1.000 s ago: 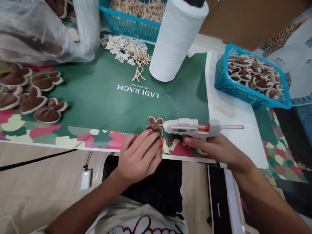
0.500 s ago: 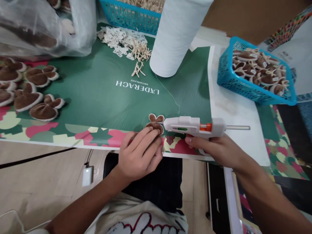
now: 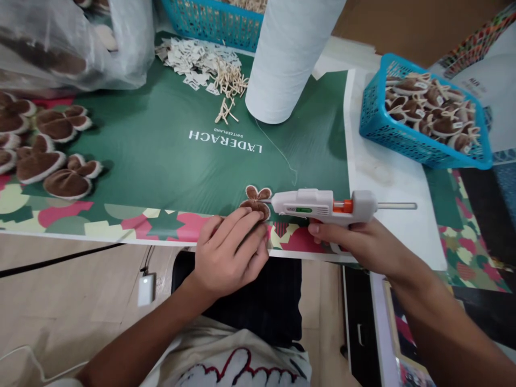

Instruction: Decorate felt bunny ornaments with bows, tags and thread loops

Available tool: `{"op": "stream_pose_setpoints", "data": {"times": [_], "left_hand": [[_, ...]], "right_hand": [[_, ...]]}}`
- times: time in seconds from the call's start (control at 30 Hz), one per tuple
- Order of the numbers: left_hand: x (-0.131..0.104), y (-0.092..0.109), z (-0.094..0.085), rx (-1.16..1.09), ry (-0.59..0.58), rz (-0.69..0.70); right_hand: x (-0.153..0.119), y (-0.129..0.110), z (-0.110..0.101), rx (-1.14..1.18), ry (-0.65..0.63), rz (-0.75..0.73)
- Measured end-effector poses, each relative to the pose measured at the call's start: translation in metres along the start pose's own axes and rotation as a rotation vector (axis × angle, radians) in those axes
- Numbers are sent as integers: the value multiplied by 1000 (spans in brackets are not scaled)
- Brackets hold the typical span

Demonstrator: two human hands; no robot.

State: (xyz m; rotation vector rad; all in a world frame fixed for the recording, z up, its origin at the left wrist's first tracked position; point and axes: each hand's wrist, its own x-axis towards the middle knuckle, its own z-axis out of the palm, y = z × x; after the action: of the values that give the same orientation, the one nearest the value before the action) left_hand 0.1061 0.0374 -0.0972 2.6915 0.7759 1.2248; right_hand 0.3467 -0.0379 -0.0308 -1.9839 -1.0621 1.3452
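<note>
Brown plush piece [image 3: 255, 205] with two white-edged ears lies on my side of the white roll [image 3: 292, 62], directly in front of its foot. I judge it light, soft and floppy: it should squash easily under a press, slip little because of its nap, and come to no harm from firm fingers. Its round lower body looks like the best place to take hold, since the narrow neck below the ears would probably fold or twist, and a hold there would bring skin close to the nozzle. My left hand [image 3: 231, 255] has its fingers drawn together and bent over that lower body, gripping it; whether my thumb pinches from beneath is hidden. My right hand [image 3: 365, 244] is closed around the handle of a white glue gun [image 3: 322, 207], which lies level, to the right of the white roll and nearer me. Its thin metal nozzle [image 3: 265, 201] reaches the neck, though I cannot tell whether it touches or sits just beside the cloth. My trigger finger is mostly covered, so I cannot tell how hard it squeezes.
</note>
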Motion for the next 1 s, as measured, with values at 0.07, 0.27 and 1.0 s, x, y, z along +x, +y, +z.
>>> {"op": "stream_pose_setpoints", "data": {"times": [0.07,0.27,1.0], "left_hand": [[0,0,0,-1,-4,-4],[-1,0,1,-5,-1,-11],[1,-2,2,-110,28,-6]], "right_hand": [[0,-1,0,16,5,3],[-2,0,0,59,13,18],[-7,3,2,144,-17,32]]}}
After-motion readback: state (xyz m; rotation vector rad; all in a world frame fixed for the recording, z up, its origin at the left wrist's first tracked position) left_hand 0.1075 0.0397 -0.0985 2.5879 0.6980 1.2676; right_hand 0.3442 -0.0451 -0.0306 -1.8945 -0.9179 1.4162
